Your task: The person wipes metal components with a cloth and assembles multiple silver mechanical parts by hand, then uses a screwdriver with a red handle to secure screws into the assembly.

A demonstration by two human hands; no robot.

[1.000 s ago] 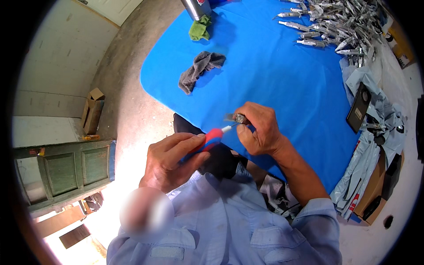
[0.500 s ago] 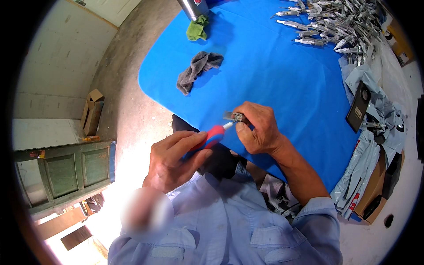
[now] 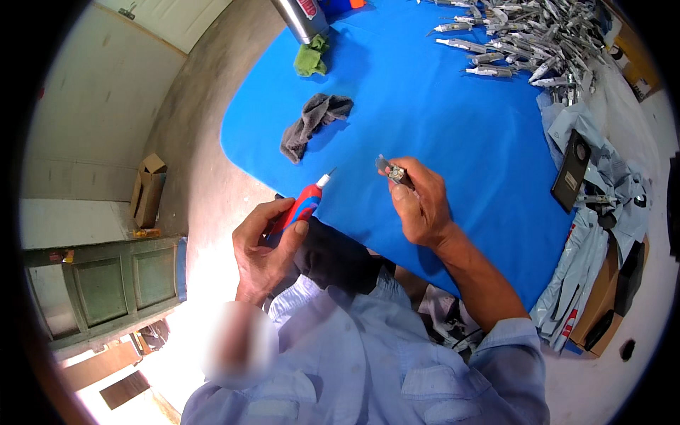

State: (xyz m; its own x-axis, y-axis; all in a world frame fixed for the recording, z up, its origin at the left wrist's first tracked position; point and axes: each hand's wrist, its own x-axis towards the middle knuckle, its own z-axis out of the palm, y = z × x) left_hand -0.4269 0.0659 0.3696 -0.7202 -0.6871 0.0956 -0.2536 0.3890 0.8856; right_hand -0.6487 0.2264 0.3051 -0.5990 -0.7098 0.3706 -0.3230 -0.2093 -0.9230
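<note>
My left hand (image 3: 262, 244) is closed around the thick red and blue handle of a screwdriver (image 3: 306, 204). Its white collar and thin metal tip point up and to the right, over the blue cloth. Across a gap from that tip, my right hand (image 3: 425, 205) pinches a small metal and clear-plastic part (image 3: 398, 174) between thumb and fingers. Most of the part's body is hidden in the grip; its end faces up. Both hands are above the near edge of the blue-covered table (image 3: 382, 106).
A crumpled grey cloth (image 3: 312, 124) lies ahead, with a green cloth (image 3: 312, 57) beside a steel flask (image 3: 301, 21) beyond it. Many slim grey-white devices (image 3: 524, 42) are heaped at the far right. Below them are a dark phone (image 3: 572, 170) and grey plastic bags (image 3: 616, 184).
The screwdriver tip has come away from the small part, and my left hand has drawn back to the left. My right hand has tilted the part upward and shifted slightly right.
</note>
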